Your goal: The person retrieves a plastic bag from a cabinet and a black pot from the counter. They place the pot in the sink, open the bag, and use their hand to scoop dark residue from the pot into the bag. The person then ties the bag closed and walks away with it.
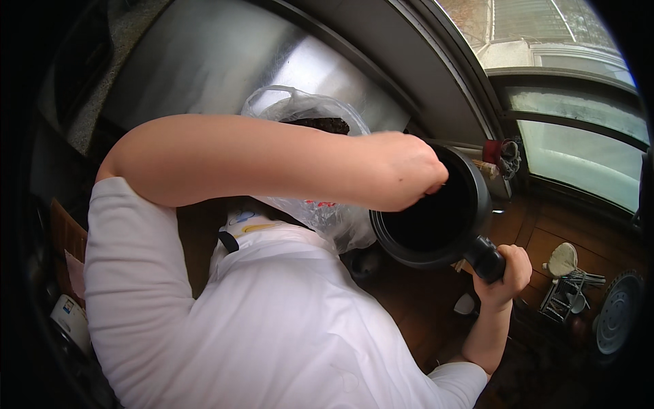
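Note:
A deep black pan [429, 225] with a thick black handle is tilted in front of me on the right. My right hand [511, 271] grips the handle from its end. Above the pan's opening is my left hand [414, 174], its fingers curled at the inner side; whether they pinch anything is hidden. Behind my left forearm lies an open clear plastic bag [352, 225] with red marks on it, partly covered by the arm. Something dark and rough [327, 124] shows in the bag's mouth.
A bare metal surface [204, 56] spans the upper left, beside a window frame [444, 56]. Lower right, over brown tiles, are a wire rack [567, 296] with utensils and a grey perforated round tray [618, 312]. A red object [492, 151] stands beyond the pan.

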Action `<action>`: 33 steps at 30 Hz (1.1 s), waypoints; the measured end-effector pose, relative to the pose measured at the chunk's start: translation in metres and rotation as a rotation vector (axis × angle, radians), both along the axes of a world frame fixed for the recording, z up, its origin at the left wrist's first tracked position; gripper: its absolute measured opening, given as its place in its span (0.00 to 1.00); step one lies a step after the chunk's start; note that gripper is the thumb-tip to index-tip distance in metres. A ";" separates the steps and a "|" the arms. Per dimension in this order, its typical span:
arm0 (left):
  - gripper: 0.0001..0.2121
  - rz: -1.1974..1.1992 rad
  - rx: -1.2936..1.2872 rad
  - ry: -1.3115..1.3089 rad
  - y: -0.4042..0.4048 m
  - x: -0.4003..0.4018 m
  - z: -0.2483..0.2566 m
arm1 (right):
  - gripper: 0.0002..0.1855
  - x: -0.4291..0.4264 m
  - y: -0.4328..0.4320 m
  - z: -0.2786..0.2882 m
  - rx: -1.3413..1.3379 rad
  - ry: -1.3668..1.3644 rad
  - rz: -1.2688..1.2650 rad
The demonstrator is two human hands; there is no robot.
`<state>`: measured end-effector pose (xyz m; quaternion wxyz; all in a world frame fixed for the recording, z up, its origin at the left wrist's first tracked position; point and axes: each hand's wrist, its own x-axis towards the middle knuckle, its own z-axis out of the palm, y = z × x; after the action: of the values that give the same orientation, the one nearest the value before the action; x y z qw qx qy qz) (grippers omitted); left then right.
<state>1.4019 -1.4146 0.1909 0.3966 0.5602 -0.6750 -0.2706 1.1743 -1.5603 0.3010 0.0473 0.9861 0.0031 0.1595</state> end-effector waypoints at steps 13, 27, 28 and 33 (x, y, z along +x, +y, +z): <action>0.06 -0.237 0.396 1.736 -0.023 -0.075 -0.007 | 0.13 0.013 -0.005 -0.007 0.144 0.002 -0.072; 0.17 -0.311 -0.425 -0.531 -0.026 -0.015 -0.063 | 0.13 0.013 -0.014 -0.005 0.254 0.067 -0.145; 0.17 -0.329 -0.396 -0.602 -0.030 -0.016 -0.064 | 0.13 0.014 -0.014 -0.004 0.253 0.076 -0.144; 0.11 -0.339 -0.607 -1.021 -0.058 -0.021 -0.040 | 0.15 0.015 -0.010 -0.003 0.231 0.075 -0.176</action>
<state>1.3811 -1.4728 0.1507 0.1168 0.3662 -0.9061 0.1767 1.1892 -1.5707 0.2978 -0.0529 0.9867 -0.0997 0.1172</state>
